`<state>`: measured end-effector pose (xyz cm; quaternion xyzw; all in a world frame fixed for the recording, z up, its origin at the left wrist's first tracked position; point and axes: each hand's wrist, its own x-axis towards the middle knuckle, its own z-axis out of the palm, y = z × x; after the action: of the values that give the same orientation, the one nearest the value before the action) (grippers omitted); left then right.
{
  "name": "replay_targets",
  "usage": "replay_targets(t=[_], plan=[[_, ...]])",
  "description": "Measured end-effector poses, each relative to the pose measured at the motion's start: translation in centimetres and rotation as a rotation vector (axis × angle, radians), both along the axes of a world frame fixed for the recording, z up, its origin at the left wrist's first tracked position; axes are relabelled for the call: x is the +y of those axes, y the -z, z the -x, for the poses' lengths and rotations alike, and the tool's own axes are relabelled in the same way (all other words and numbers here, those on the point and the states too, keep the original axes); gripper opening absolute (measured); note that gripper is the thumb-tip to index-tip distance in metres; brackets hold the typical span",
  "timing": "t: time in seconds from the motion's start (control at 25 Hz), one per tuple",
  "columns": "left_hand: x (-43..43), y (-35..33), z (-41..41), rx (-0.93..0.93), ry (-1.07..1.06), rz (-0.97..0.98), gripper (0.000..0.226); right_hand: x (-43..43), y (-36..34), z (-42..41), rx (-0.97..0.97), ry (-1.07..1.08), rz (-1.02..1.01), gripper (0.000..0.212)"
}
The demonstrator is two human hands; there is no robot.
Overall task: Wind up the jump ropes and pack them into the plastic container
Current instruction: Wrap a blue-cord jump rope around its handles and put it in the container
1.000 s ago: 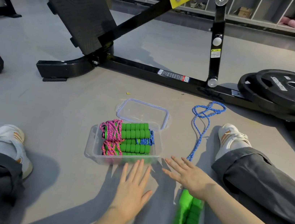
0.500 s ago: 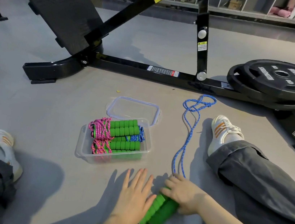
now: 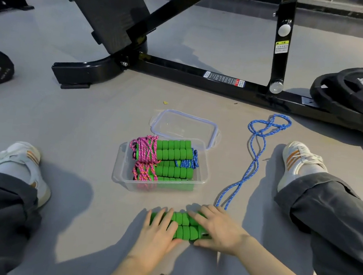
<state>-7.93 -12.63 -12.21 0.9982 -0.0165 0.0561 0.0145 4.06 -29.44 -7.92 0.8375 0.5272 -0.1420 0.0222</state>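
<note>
Green handles [image 3: 183, 228] lie just nearer than the container [image 3: 118, 170]; left hand [image 3: 157, 234] rests flat on them, right hand [image 3: 220, 232] clasps their end.

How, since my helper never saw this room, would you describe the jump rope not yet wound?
Start at the black bench frame on the floor; before it sits a clear plastic container. Right of it, the blue rope trails loose across the floor, unlike the wound ropes inside.

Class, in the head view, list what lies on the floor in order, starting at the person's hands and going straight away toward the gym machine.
Green handles → plastic container → clear lid → black machine frame.
</note>
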Motion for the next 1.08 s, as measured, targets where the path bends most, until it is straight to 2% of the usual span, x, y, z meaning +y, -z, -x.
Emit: replay_targets(t=[0.12,0.24,0.48,0.92,1.08], plan=[[0.5,0.1,0.1,0.002,0.016,0.017,0.038,0.2,-0.3,-0.1,0.017,-0.004,-0.003,0.075],[0.9,0.2,0.4,-0.048,0.052,0.029,0.035,0.5,-0.4,-0.1,0.032,0.003,-0.008,0.075],[1.3,1.5,0.4,-0.04,0.059,-0.038,0.057,0.6,0.2,0.0,0.078,-0.001,0.0,0.078],[2.1,2.0,-0.3,0.023,0.247,-0.094,0.049,0.7,0.6,-0.7,0.091,-0.016,-0.038,0.071],[2.3,2.3,-0.5,0.028,0.249,-0.12,0.05,0.8,0.8,-0.9,0.089,-0.014,-0.058,0.071]])
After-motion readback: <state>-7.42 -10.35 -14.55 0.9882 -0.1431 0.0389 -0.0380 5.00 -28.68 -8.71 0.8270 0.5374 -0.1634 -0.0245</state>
